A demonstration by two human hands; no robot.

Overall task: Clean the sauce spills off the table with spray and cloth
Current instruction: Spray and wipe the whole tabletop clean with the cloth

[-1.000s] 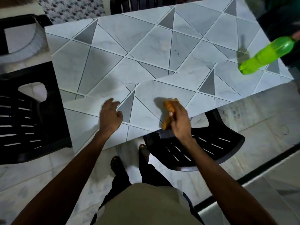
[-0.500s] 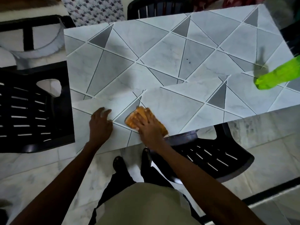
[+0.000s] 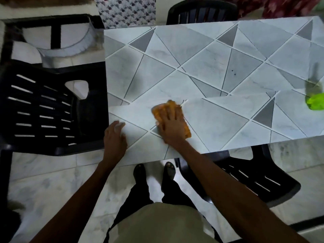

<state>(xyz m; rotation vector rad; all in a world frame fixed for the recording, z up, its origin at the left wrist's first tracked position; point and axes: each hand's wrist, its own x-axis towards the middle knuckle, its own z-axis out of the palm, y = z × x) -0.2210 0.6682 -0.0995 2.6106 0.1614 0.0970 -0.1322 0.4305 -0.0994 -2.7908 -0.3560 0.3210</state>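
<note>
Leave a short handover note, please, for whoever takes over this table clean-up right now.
Left hand: flat on the table near its front corner, holding nothing.
Right hand: pressing the cloth flat on the table, beside the left hand.
Bottle: green, at the view's right edge over the table, mostly cut off.
Done: no sauce shows around the cloth.
Left: dark specks mid-table probably need wiping.

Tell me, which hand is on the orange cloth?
The right hand presses the orange cloth flat on the table; the left hand rests bare near the edge.
</note>
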